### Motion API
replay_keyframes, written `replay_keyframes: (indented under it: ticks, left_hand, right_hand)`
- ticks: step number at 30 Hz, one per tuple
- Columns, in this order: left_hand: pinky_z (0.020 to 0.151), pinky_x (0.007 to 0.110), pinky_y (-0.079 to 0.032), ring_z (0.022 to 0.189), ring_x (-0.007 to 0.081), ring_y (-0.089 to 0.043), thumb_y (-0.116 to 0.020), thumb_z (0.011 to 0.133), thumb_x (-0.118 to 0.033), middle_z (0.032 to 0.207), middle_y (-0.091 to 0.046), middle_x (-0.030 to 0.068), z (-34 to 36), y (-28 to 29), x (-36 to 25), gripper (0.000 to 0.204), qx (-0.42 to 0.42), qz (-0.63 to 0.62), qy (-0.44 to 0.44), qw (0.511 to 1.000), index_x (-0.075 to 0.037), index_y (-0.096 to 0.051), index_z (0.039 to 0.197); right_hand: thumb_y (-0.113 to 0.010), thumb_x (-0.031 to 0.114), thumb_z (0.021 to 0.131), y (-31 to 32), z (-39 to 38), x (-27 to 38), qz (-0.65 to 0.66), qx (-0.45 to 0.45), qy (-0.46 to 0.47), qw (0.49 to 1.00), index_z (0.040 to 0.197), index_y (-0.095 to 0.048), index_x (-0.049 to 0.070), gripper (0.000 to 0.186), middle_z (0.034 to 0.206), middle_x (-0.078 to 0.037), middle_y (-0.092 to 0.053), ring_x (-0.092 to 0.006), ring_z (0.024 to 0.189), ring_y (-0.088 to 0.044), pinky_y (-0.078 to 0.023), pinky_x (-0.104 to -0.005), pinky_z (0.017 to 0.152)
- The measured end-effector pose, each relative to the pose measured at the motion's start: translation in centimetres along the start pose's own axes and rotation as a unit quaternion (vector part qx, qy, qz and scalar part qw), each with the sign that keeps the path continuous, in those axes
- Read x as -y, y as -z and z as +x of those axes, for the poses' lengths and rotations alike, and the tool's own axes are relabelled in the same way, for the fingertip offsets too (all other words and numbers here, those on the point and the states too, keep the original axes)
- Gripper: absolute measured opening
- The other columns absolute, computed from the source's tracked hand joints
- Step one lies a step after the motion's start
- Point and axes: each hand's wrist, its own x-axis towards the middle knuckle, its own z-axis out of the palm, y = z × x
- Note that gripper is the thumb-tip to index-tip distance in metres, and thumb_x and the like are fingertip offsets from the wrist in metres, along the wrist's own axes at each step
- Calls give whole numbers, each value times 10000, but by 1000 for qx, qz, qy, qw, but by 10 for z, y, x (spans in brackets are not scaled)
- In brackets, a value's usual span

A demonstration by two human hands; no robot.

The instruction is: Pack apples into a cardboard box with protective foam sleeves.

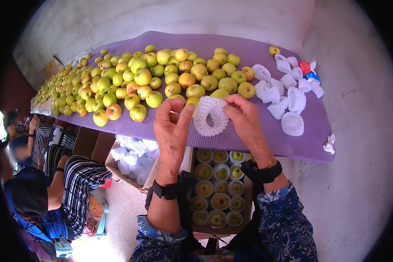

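Observation:
Above the front edge of the table I hold a white foam net sleeve [203, 114] between both hands. My left hand [172, 131] pinches it at its left side with thumb and forefinger. The fingers of my right hand [245, 120] close on its upper right rim. The sleeve's round opening faces me, and no apple shows inside it. Just behind it lie yellow-green apples [195, 91], some blushed red, spread over a purple table cover [288, 142]. Below my hands, a cardboard box [248, 203] holds rows of sleeved apples [221, 201].
Loose foam sleeves [297, 100] lie on the table's right, near a red and blue packet [309, 71] and a crumpled white scrap [329, 144]. Under the table edge stands a carton of foam sleeves [135, 159]. Other people sit at left, one in striped clothing [81, 183].

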Motion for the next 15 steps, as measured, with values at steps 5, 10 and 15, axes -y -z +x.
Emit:
replay_keyframes:
  ticks: [5,10,15]
  left_hand:
    - [550,244,-435,589,106,-506,-796,712,-73,813,-562,48,-17,-18,-13,303,19,162,-158,974,-58,-630,965]
    - [558,274,-457,604,137,-543,-735,745,-33,820,-584,66,-16,-24,-2,253,28,177,-123,976,-49,-626,973]
    - [565,298,-469,607,173,-555,-673,776,-8,811,-603,88,-14,-27,6,209,-13,215,-162,963,-42,-630,978]
  right_hand:
    - [-596,69,871,0,-1,-2,-92,-24,48,994,1008,-640,-32,175,833,-47,-674,-96,722,-594,-488,-258,649]
    - [-603,84,851,-3,-2,3,-73,19,29,997,1067,-630,-12,238,869,-114,-671,-143,758,-619,-502,-293,684]
    - [-651,110,804,-10,-9,5,-236,-10,89,968,1116,-588,3,337,897,-186,-663,-300,820,-654,-514,-357,716]
